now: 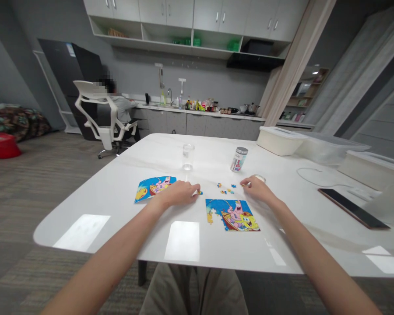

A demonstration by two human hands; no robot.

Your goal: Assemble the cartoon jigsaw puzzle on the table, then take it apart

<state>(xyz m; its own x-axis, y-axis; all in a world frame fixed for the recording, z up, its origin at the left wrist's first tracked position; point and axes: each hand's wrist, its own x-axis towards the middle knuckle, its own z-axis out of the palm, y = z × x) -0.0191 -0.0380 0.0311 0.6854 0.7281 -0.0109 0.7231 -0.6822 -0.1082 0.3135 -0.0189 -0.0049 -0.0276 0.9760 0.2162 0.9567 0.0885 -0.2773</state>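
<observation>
A partly assembled jigsaw puzzle (238,214) with cartoon figures in a boat lies in front of me, its lower left corner open. My left hand (183,193) pinches a small blue-and-yellow puzzle piece (200,192) just above the puzzle's left side. Beneath that wrist, a picture sheet (151,187) with the same scene is partly covered. My right hand (256,190) is at the right end of several loose puzzle pieces (230,191), thumb and fingers closed together; a tiny piece seems to show at the fingertips, too small to make out. Behind that hand lies a round lid (260,177).
Beyond the pieces stand a clear jar (188,157) and a printed canister (239,159). To the right are a dark tablet-like slab (351,208), a white cable (310,175) and storage boxes (280,141). A person sits in a white chair (100,116) at the back left.
</observation>
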